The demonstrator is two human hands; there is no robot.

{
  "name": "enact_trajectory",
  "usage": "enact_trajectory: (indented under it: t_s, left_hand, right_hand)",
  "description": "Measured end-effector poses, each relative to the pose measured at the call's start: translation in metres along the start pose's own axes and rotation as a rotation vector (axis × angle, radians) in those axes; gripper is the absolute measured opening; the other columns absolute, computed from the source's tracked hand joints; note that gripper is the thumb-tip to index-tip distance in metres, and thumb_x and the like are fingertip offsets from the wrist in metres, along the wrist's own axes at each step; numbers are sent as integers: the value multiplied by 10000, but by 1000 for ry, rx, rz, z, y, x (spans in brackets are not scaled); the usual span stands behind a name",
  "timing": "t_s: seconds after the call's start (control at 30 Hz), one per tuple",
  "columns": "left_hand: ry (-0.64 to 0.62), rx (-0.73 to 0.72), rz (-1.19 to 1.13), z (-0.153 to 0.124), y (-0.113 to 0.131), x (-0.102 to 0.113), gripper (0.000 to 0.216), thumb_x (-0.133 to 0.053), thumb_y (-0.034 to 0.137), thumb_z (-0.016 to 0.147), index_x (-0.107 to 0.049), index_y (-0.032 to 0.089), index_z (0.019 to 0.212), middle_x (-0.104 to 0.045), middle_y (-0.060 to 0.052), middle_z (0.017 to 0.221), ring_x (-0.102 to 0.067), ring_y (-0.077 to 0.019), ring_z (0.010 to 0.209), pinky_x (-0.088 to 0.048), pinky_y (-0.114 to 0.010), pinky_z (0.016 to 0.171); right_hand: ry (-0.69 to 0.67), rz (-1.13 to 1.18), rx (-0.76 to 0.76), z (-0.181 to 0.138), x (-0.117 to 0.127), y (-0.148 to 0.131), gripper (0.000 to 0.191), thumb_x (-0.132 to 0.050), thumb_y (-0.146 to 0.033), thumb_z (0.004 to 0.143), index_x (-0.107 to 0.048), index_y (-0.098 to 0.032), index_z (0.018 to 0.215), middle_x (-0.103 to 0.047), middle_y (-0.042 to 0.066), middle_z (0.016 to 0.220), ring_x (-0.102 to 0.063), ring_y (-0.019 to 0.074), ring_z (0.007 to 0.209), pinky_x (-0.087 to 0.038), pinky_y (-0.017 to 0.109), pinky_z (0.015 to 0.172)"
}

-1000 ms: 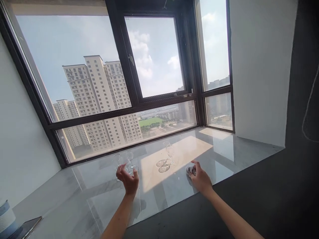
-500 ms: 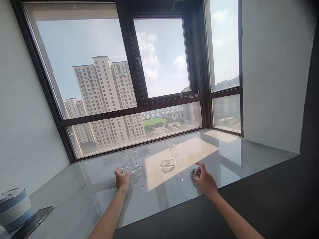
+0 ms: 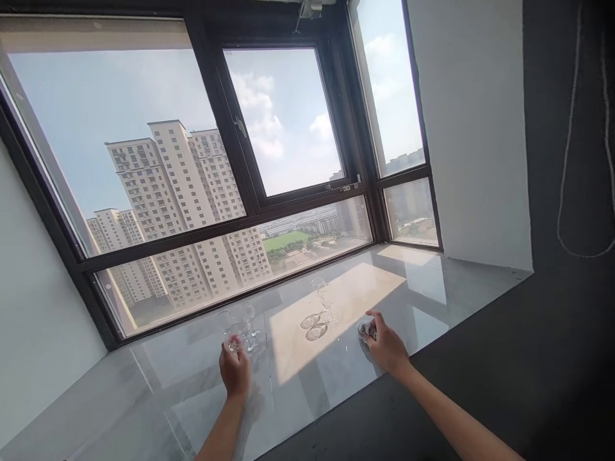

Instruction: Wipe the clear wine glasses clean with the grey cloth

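My left hand [image 3: 235,371] is closed around a clear stemmed glass [image 3: 235,331]; reddened fingertips show through it. Close behind it, more clear stemmed glasses [image 3: 248,315] stand on the pale marble-look sill [image 3: 202,397], their outlines faint and overlapping. My right hand [image 3: 390,349] grips a bunched white and grey cloth [image 3: 367,330] just above or on the sill, to the right; I cannot tell if it touches. Between my hands, toward the window, two stemmed glasses [image 3: 330,312] stand in a sunlit patch and cast round shadows to their left.
A dark-framed window [image 3: 230,218] runs behind the sill and turns a corner at the right. White walls [image 3: 475,141] close in both ends. The sill's front edge drops to a dark grey face [image 3: 432,410]. A pale cord [image 3: 562,211] hangs at the far right.
My left hand has closed on a stemmed glass beside the others. The view has shifted right and tilted, so the canister and phone at the left are out of sight. My right hand keeps the cloth.
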State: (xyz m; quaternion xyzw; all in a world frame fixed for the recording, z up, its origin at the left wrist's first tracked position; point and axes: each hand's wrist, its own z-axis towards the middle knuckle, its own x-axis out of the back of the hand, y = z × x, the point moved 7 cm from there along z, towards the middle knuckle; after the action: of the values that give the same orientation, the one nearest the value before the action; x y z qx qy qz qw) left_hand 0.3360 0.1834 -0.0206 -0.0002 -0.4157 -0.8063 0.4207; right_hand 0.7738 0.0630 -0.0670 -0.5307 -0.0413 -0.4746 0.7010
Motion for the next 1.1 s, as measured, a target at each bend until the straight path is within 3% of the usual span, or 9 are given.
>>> enact_trajectory:
  t_s: [0.13,0.27,0.4,0.53,0.63,0.77,0.97,1.1]
  left_hand:
    - [-266,-380,-88,-40,58,-35,285,-418,374,938,-620,236,1085,-716,-71,1044,-656,-242,1035,-463,-401,988]
    - [-568,-657,-39,-79,99,-66,272,-443,259,930,-661,285,1091,-738,-19,967,-684,-203,910,-346,-445,1129]
    - [-594,-676,54,-90,116,-81,271,-475,224,913,-654,266,1111,-733,-59,992,-663,-236,947,-490,-379,867]
    - [-551,-841,70,-106,140,-90,172,-506,121,854,-647,220,847,-674,-38,753,-624,-206,759,-449,-322,726]
    - [-485,-1026,15,-120,159,-87,157,-512,100,846,-610,201,774,-641,-34,731,-583,-189,711,-427,-324,716]
    - [-459,-1172,-12,-130,168,-78,99,-552,194,891,-634,199,946,-638,-38,767,-570,-204,753,-429,-341,743]
    - [-427,-1011,-46,-120,157,-75,135,-486,170,922,-618,197,925,-636,-38,780,-568,-189,759,-433,-306,727]
    - [-445,-855,-34,-112,150,-80,198,-458,238,952,-613,188,839,-615,-48,779,-559,-181,739,-409,-279,661]
  right_hand:
    - [55,9,116,-3,8,-24,427,-449,-197,853,-420,-228,1278,-673,82,1026,-656,246,887,-417,274,619]
    - [68,44,374,-15,20,-85,441,-455,-139,845,-415,-232,1274,-671,83,1009,-651,246,926,-441,287,680]
    - [19,76,567,-33,28,-147,482,-472,-99,821,-412,-246,1275,-657,83,1070,-635,237,950,-444,296,739]
    - [-100,-13,684,-43,25,-174,514,-488,-62,780,-446,-236,1262,-647,72,1021,-626,218,852,-422,279,682]
    - [-130,-81,686,-40,24,-171,536,-509,-64,767,-454,-237,1272,-646,64,1000,-622,214,813,-409,276,654]
    - [-87,-61,576,-26,31,-152,529,-494,-66,769,-442,-245,1264,-654,63,1029,-630,213,826,-415,274,656]
    - [19,72,376,-5,42,-111,473,-499,-111,772,-431,-251,1219,-653,21,909,-608,185,754,-391,247,607]
    - [-9,244,309,-3,35,-100,446,-513,-139,772,-440,-250,1197,-596,-24,789,-564,157,677,-408,251,619]
